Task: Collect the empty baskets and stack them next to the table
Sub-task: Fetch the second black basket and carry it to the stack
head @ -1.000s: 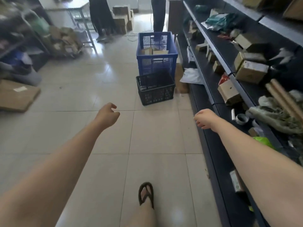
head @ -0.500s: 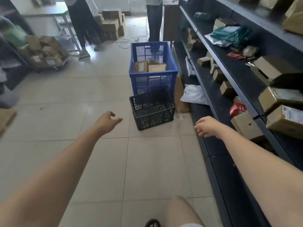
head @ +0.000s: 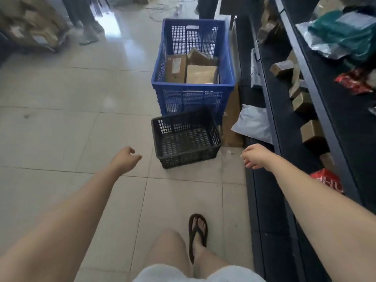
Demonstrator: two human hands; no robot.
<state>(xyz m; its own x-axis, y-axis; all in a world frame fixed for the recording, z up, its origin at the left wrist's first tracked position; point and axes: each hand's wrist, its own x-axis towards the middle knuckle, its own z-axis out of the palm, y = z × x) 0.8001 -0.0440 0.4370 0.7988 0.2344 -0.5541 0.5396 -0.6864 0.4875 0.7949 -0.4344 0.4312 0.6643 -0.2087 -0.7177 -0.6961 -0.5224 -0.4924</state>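
A small black mesh basket (head: 186, 140) sits empty on the tiled floor, right in front of me. Behind it, touching or nearly so, stands a taller blue basket (head: 193, 94) holding several cardboard parcels. My left hand (head: 125, 159) reaches forward to the left of the black basket, fingers loosely curled, holding nothing. My right hand (head: 256, 156) is stretched out to the basket's right, over the shelf's edge, fingers relaxed and empty. Neither hand touches a basket.
A long dark shelf unit (head: 284, 139) with boxes and bags runs along the right. A white mailer bag (head: 254, 124) and flat cardboard lean beside the baskets. Two people's legs (head: 85, 21) stand at the far end. Cartons pile at the far left (head: 30, 23).
I have walked forward, so both baskets are closer and lower in view. My hands stay outstretched and empty, now flanking the black basket.
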